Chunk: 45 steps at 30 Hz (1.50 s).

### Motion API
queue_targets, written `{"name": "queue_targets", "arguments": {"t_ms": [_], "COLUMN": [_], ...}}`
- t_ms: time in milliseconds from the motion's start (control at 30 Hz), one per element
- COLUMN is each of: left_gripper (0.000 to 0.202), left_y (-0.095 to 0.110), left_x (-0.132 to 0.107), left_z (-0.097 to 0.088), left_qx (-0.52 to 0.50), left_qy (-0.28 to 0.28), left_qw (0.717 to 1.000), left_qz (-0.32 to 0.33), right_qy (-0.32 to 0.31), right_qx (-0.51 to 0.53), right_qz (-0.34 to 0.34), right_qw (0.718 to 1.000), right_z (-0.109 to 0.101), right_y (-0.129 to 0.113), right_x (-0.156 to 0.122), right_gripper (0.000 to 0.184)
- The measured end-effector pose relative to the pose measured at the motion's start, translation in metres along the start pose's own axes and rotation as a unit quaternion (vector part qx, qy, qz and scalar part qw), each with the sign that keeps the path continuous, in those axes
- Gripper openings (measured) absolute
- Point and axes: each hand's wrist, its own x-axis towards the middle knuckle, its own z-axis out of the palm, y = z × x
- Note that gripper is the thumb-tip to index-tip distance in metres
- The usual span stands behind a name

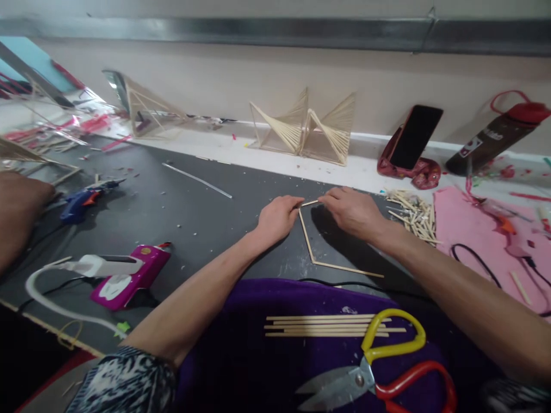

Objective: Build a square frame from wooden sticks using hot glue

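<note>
The left hand (279, 219) and the right hand (350, 211) are both pinched on the top stick (310, 203), which shows between their fingertips over the table (215, 229). Just by the left fingertips, the side stick (306, 234) begins and runs down to a corner with the low stick (348, 269). The step in hand looks like lining up the top stick with the side stick; whether they are joined, I cannot tell. The next move seems to call for a steady, light hold at that corner; spare sticks (318, 323) and scissors (344, 385) lie near, on the purple surface (258, 295)
</note>
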Motion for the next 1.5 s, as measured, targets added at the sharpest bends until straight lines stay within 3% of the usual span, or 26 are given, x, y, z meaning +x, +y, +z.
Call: {"name": "queue_targets", "arguments": {"t_ms": [100,233,600,800,1100,1233,1367,1500], "left_gripper": [0.031,0.032,0.038,0.038,0.025,0.02,0.021,0.021], "left_y": [0.0,0.0,0.006,0.009,0.022,0.029,0.028,0.023], "left_x": [-0.001,0.001,0.002,0.0,-0.013,-0.015,-0.015,-0.016], "left_z": [0.001,0.002,0.006,-0.001,-0.018,-0.025,-0.023,-0.016], "left_qx": [0.004,0.001,-0.018,-0.045,-0.053,-0.033,-0.059,-0.087], "left_qy": [0.0,-0.001,0.001,0.008,-0.073,-0.095,-0.09,-0.078], "left_qw": [1.0,1.0,0.999,0.995,0.989,0.99,0.991,0.992], "left_qz": [0.003,0.005,0.05,0.091,0.117,0.102,0.082,0.057], "right_qy": [-0.033,-0.038,-0.026,-0.026,-0.021,0.01,-0.028,-0.011], "right_qx": [-0.01,-0.014,-0.056,-0.071,-0.062,0.023,0.168,0.182], "right_qz": [0.001,0.014,0.026,0.041,0.059,0.061,-0.048,-0.11], "right_qw": [0.999,0.999,0.998,0.996,0.996,0.998,0.984,0.977], "right_z": [0.02,0.033,0.03,0.027,0.024,0.012,0.0,0.002], "right_y": [0.009,0.014,0.014,0.016,0.02,0.004,-0.032,-0.056], "right_x": [0.021,0.023,0.005,-0.003,-0.011,-0.027,-0.048,-0.059], "right_gripper": [0.032,0.033,0.03,0.027,0.026,0.024,0.023,0.02]}}
